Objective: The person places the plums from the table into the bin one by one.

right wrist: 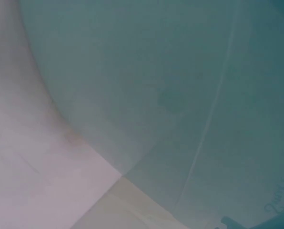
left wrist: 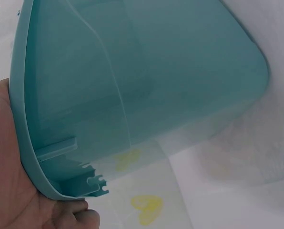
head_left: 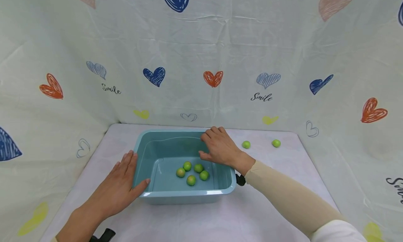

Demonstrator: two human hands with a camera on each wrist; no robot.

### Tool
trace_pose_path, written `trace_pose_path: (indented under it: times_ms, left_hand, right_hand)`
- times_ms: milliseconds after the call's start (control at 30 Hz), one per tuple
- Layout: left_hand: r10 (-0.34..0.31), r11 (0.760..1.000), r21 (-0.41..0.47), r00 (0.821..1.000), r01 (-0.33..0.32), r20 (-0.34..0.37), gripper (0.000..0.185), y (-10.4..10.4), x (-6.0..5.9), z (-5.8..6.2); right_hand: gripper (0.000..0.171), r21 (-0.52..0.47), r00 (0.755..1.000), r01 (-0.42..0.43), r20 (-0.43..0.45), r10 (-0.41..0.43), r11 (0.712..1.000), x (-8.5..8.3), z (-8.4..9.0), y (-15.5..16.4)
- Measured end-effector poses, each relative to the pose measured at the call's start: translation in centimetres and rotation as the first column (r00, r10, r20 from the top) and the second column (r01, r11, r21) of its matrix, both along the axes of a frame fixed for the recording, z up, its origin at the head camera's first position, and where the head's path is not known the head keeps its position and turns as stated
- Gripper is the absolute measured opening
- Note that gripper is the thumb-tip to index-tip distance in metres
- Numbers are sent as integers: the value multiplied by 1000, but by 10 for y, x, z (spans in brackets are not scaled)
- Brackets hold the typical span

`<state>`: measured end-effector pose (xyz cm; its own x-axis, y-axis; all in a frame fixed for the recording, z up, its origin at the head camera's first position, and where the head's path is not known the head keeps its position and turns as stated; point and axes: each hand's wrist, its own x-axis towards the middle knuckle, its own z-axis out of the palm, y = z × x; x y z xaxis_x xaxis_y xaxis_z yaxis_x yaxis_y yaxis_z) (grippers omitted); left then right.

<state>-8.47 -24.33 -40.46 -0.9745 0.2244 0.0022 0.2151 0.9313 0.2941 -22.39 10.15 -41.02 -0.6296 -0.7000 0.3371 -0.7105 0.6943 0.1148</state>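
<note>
A blue-green plastic basin [head_left: 185, 197] stands on the table, with several small green round fruits [head_left: 191, 180] on its floor. My left hand [head_left: 116, 186] rests along the basin's left rim, fingers straight and thumb reaching over the edge. The left wrist view shows the palm [left wrist: 4, 157] against the outside of the rim. At the back right corner, my right hand [head_left: 220, 147] lies over the rim, its fingers lightly bent and thumb extended above the inside. The basin's wall [right wrist: 132, 86] fills much of the right wrist view, and the hand itself is hidden there.
Two more green fruits lie on the table right of the basin, one nearer [head_left: 246, 144] and one farther right [head_left: 276, 143]. A white sheet with printed hearts [head_left: 213, 79] hangs behind the table [head_left: 267, 200] and at both sides.
</note>
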Motion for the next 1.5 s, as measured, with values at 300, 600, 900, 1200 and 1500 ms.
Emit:
trace_pose_path:
  times_ms: [300,600,900,1200,1500]
  left_hand:
    - [1,1000,-8,1000,-1,9,103,-1,0,0]
    - [-9,1000,-2,1000,9,-11,102,-1,0,-1]
    - [-13,1000,5,1000,13,-11,101,-1,0,1]
    - [-1,1000,-4,1000,1,-3,102,-3,2,1]
    - [8,1000,8,1000,-8,4,102,-2,2,1]
  right_hand:
    - [39,3,999,-12,-52,12,1000,-1,0,1]
    - [39,-50,992,90,-89,-94,995,-16,28,48]
    - [37,-50,943,308,-115,-312,950,-43,18,149]
    - [40,91,877,480,-21,-480,873,-52,-3,205]
    - [39,203,810,554,90,-579,807,-51,-44,250]
